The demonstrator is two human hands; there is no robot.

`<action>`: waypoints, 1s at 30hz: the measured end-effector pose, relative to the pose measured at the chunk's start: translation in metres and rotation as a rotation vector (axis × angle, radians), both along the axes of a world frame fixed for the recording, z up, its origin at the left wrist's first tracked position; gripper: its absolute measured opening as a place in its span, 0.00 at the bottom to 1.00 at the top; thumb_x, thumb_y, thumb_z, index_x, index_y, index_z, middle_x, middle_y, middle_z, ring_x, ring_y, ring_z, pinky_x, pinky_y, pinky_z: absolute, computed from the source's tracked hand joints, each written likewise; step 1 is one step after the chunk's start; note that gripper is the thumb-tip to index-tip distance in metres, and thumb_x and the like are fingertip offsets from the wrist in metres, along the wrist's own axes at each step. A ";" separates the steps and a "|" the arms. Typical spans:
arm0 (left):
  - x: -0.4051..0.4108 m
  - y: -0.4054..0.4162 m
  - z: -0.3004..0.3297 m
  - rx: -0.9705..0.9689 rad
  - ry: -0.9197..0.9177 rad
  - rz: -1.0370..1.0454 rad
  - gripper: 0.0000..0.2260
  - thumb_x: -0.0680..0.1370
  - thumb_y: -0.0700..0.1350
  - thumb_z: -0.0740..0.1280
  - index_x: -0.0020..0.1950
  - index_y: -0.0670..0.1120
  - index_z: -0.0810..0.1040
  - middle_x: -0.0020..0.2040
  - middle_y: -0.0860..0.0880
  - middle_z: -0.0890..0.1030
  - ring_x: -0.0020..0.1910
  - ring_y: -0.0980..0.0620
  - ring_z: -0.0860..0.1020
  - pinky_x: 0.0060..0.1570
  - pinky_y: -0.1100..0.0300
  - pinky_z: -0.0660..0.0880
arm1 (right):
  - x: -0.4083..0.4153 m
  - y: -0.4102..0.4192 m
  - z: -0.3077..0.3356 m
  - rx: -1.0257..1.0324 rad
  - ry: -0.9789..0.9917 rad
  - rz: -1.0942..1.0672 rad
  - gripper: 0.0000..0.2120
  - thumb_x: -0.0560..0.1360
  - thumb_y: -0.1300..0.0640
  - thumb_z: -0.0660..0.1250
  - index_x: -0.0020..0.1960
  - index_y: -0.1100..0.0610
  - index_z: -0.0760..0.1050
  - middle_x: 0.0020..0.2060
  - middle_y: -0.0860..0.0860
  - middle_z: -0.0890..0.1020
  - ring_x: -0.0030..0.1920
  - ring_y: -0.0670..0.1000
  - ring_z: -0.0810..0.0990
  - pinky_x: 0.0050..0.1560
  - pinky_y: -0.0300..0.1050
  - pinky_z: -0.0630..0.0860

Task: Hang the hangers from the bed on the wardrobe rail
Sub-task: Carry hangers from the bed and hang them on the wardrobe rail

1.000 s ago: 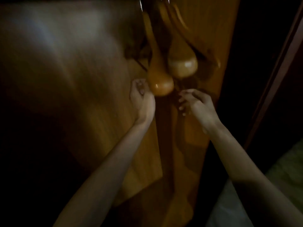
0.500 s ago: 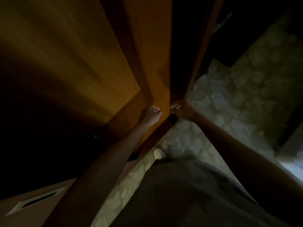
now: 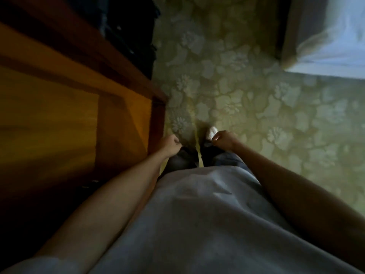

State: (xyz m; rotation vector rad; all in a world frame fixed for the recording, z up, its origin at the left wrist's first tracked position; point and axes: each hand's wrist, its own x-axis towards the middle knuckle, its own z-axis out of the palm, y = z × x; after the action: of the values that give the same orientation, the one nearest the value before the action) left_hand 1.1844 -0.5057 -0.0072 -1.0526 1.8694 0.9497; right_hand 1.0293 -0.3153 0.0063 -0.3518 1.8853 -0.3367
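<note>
The patterned green carpet [image 3: 246, 91] fills most of the view, with the wooden wardrobe [image 3: 59, 107] running down the left side and a corner of the bed [image 3: 325, 34], pale sheet over a dim frame, at the upper right, well apart from both arms. Below that comes the person's grey shirt [image 3: 197, 214], then dark trousers and a white-socked foot [image 3: 211, 132]. The left hand [image 3: 169, 144] hangs just beside the wardrobe's edge with its fingers curled in and nothing visible inside them; the right hand [image 3: 224, 139] hangs over the foot, fingers likewise loosely curled, and it appears to hold nothing, though the dim light leaves the fingertips unclear. No hanger shows anywhere here: none in either hand, none on the visible strip of bed, and the rail is out of frame above. The step in hand looks like the walk over to the bed for another hanger. To do it well, turn right toward the bed, look up so the bedding comes into view, and pick a hanger by its hook or neck so it can go straight onto the rail without regripping, keeping the other hand free to steady those already hung.
</note>
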 end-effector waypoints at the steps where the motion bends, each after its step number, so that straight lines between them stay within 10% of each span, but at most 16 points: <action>1: -0.013 0.003 0.000 0.023 -0.008 -0.046 0.09 0.81 0.47 0.67 0.58 0.46 0.81 0.58 0.46 0.82 0.57 0.46 0.79 0.50 0.58 0.73 | 0.000 0.016 -0.001 0.006 -0.001 -0.026 0.10 0.78 0.56 0.67 0.56 0.56 0.84 0.52 0.52 0.84 0.56 0.54 0.80 0.50 0.42 0.72; 8: -0.132 0.068 0.004 0.035 -0.014 -0.358 0.08 0.79 0.44 0.66 0.47 0.45 0.84 0.46 0.45 0.87 0.47 0.47 0.85 0.55 0.54 0.81 | -0.002 0.121 -0.006 0.045 0.014 -0.475 0.09 0.76 0.54 0.68 0.52 0.55 0.84 0.50 0.54 0.85 0.51 0.54 0.82 0.53 0.48 0.79; 16: -0.273 0.199 0.006 0.085 0.105 -0.699 0.08 0.79 0.41 0.65 0.45 0.43 0.83 0.40 0.45 0.86 0.33 0.50 0.81 0.32 0.61 0.76 | 0.020 0.251 -0.016 0.134 0.014 -1.051 0.10 0.76 0.56 0.68 0.54 0.58 0.84 0.45 0.52 0.83 0.47 0.51 0.80 0.47 0.42 0.73; 24: -0.363 0.235 -0.005 -0.007 0.113 -0.943 0.06 0.80 0.45 0.67 0.49 0.45 0.84 0.48 0.44 0.85 0.48 0.45 0.83 0.55 0.50 0.81 | -0.017 0.308 -0.026 0.225 0.011 -1.414 0.14 0.76 0.56 0.68 0.51 0.67 0.83 0.45 0.63 0.85 0.48 0.61 0.84 0.48 0.54 0.80; 30: -0.448 0.219 -0.036 -0.098 -0.049 -0.968 0.08 0.79 0.44 0.68 0.47 0.42 0.86 0.48 0.43 0.86 0.49 0.44 0.83 0.47 0.58 0.76 | -0.198 0.347 -0.028 0.043 0.157 -1.397 0.13 0.76 0.53 0.68 0.57 0.58 0.82 0.50 0.53 0.84 0.49 0.51 0.81 0.47 0.42 0.74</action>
State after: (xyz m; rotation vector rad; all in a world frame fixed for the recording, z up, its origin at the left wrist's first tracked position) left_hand 0.7362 -0.2867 -0.0427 -0.1219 2.0430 0.2530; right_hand 0.8315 0.0319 -0.0213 1.0738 2.0088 -1.1878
